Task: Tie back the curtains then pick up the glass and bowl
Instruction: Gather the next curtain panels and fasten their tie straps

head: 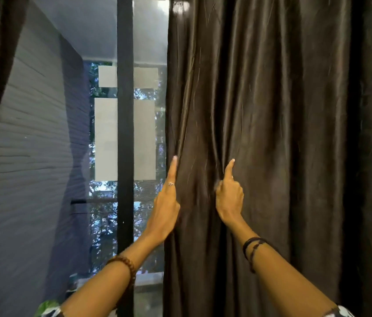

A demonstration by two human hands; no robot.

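While my left hand (165, 202) grips the edge of the dark curtain (272, 133) and my right hand (229, 197) pinches a fold just beside it, I judge this cloth soft, light and slippery, best gathered low.

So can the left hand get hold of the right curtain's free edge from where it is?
Probably yes: the left hand already lies along the edge of the right curtain, index finger extended up it, with nothing between them.

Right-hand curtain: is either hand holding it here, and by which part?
Both. The left hand grips the dark curtain at its window-side edge; the right hand bunches a fold just inside that edge. Each forefinger points up.
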